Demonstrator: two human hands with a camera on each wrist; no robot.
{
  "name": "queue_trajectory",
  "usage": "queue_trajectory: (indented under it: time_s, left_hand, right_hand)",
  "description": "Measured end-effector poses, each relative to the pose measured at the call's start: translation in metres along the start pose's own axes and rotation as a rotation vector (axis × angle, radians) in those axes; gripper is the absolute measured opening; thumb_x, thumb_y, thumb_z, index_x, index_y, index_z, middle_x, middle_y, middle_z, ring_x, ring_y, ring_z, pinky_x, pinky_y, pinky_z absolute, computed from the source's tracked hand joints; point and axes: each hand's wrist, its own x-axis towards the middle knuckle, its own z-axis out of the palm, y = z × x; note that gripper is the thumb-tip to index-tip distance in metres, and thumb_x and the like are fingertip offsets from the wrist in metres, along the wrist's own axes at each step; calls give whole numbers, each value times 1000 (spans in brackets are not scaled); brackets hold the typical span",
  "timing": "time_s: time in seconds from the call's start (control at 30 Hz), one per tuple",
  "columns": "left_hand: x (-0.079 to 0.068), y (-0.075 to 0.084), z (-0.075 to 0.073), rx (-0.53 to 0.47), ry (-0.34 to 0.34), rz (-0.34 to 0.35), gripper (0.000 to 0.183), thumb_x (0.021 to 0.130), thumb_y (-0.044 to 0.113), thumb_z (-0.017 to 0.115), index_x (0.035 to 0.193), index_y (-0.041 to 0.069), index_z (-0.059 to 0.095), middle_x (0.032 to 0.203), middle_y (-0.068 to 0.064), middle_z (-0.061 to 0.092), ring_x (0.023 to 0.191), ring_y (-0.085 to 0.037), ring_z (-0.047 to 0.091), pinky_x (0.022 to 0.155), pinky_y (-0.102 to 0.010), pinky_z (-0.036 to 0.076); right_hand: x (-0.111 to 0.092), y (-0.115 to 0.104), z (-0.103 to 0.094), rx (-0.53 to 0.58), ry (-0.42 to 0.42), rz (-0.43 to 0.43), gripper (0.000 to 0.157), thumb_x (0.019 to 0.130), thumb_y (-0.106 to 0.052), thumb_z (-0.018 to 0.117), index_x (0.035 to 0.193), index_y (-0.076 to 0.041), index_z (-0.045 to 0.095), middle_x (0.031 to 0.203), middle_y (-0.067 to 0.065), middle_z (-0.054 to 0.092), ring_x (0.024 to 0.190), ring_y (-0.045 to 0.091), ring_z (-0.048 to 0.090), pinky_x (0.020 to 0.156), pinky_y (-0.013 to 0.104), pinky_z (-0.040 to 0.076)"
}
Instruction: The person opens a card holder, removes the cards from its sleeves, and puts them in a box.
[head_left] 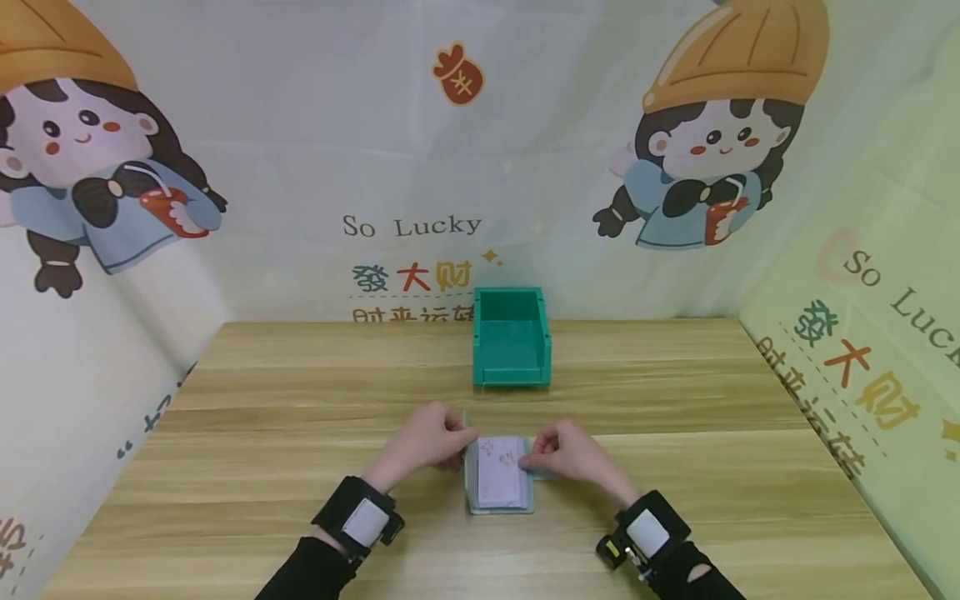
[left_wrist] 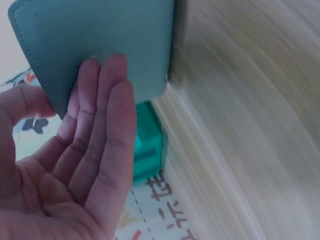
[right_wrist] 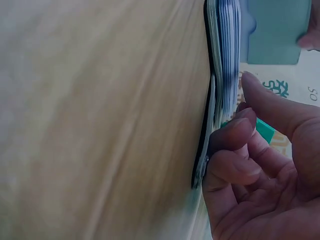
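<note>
A small mint-green card holder [head_left: 501, 475] lies opened on the wooden table, a pale patterned page on top. My left hand [head_left: 427, 437] pinches its front cover [left_wrist: 135, 27], which stands upright; in the left wrist view the thumb is at the stitched edge and the fingers lie against the outside. At the right edge, my right hand [head_left: 570, 454] has its thumb and curled fingers on the thick stack of sleeves [right_wrist: 227, 50]. A strap [right_wrist: 201, 150] with a snap sticks out beneath, beside the lower fingers. Whether the right fingertips separate single sleeves cannot be made out.
Behind the card holder, a green plastic bin [head_left: 513, 377] stands near the table's back edge. The wood-grain table [head_left: 300, 392] meets a printed cloth backdrop [head_left: 300, 167] at the rear and both sides.
</note>
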Motion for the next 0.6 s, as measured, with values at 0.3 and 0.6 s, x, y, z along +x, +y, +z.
queue_trajectory:
  time_s: [0.3, 0.6]
  left_hand:
    - [-5, -29, -20, -73, -88, -14, 24, 98, 12, 67, 79, -2, 71, 69, -6, 70, 58, -12, 68, 58, -31, 61]
    - [-15, -44, -30, -145, -100, -32, 18, 96, 8, 71, 89, -7, 73, 72, -8, 73, 61, -10, 68, 62, -33, 62]
  right_hand:
    - [3, 1, 0, -51, -16, 61, 25, 91, -19, 82, 75, -6, 68, 65, -8, 53, 59, 7, 45, 53, 19, 31]
    - [3, -3, 2, -67, -18, 74, 29, 93, -25, 80, 73, -8, 68, 62, -9, 50, 55, 6, 42, 51, 20, 30]
